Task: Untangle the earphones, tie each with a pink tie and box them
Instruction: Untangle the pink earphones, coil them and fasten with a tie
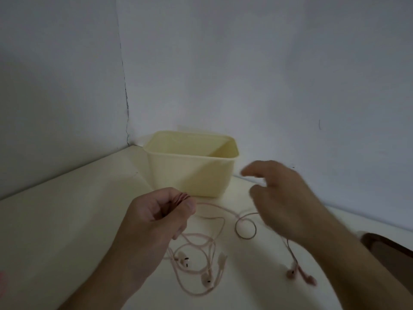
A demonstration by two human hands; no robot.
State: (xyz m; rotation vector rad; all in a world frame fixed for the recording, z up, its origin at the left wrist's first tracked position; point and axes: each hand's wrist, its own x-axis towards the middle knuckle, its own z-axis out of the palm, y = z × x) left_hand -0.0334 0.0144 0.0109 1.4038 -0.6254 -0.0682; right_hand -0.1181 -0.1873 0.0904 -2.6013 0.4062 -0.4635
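Head view, left fingers pinching earphone cable

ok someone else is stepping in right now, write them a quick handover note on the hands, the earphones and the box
Left hand: grips a bunch of coiled pink cable between thumb and curled fingers, just in front of the box.
Right hand: blurred, fingers spread, hovering over the table; whether it pinches a cable cannot be told.
Earphones: pink cables lie looped and crossed on the table; one pair of earbuds lies to the right, under the right forearm.
Yellow box: open, at the back corner; nothing visible in it.
Done: some cable gathered in the left hand.
Left: finish untangling, tie each set, box them. No pink tie is clearly visible.
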